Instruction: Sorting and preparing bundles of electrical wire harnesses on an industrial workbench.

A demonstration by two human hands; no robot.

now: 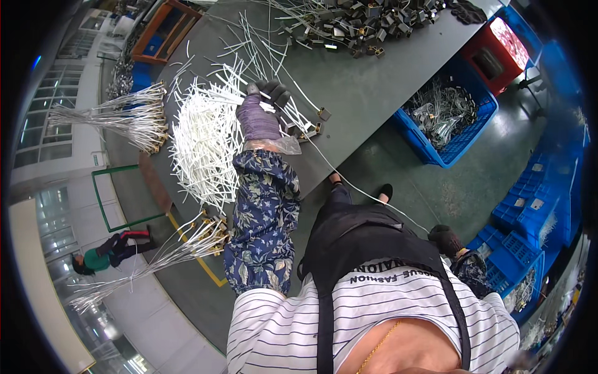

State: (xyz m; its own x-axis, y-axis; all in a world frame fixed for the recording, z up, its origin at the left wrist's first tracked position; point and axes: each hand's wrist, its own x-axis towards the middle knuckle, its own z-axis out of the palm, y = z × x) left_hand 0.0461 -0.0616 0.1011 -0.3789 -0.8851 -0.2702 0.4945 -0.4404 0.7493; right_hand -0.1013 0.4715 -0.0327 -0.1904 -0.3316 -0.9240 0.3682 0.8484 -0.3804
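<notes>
My left hand (260,115), in a grey glove with purple wrapping, is over the grey table. Its fingers curl round a few short white tubes, partly hidden by the glove. Beneath and beside it spreads a large heap of white tubes (205,146). Small box-shaped metal parts (313,131) with white leads lie just right of the hand. A long thin white wire (364,192) runs from beside these parts, over the table edge, to my right hand (445,239). That hand, dark-gloved and low at my right side, is closed on the wire's end.
More metal parts (361,28) are piled at the table's far side. A blue crate (445,153) of wires stands right of the table, near a red box (495,56). Wire bundles (128,118) jut past the left edge. Blue crates (520,206) line the right; a person (99,258) is far left.
</notes>
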